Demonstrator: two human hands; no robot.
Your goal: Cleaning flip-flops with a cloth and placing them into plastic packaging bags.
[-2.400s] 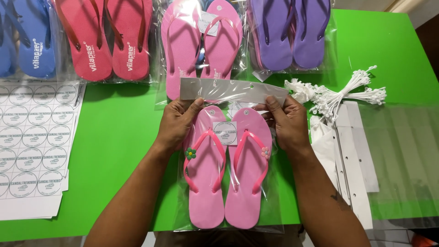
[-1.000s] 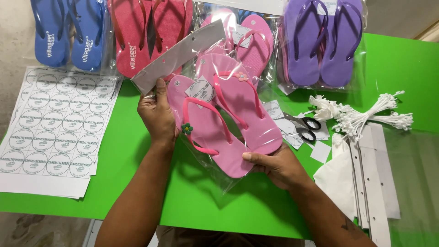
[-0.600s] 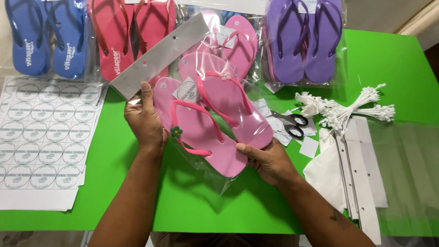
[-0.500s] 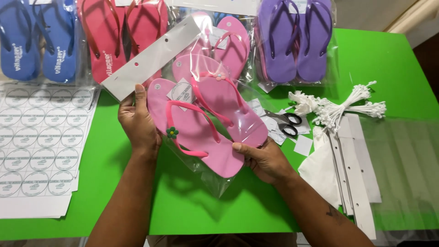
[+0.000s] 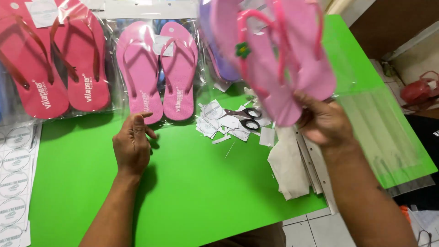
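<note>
Your right hand (image 5: 325, 122) grips a pair of light pink foam flip-flops (image 5: 274, 59) by the heel end, fingers closed around the near edge and the toes pointing up and away from you. The pair is lifted well clear of the bright green table top (image 5: 201, 183), on the right side of the scene and blurred with motion. The two soles lie stacked against each other, so one hand can carry both. A small green flower charm (image 5: 243, 49) shows on the strap; whether a clear bag covers the pair I cannot tell.

Your left hand (image 5: 132, 145) holds nothing. It rests on the green surface left of centre, fingers loosely curled and half open, just near the heels of a bagged pair of pink flip-flops (image 5: 157, 68) that lies flat at the far side. Further left lies a bagged pair of darker coral-pink flip-flops (image 5: 55, 64), also flat, toes away from you; the finished pairs sit in a row along the far edge, which leaves the near middle free as working space.

Between your hands, towards the right, black-handled scissors (image 5: 244, 118) lie among small white paper scraps (image 5: 215, 121), within easy reach. Near your right wrist lie white card strips (image 5: 315, 164) and a flat stack of clear plastic bags (image 5: 384, 137). A sheet of round white stickers (image 5: 16, 174) lies at the left edge.
</note>
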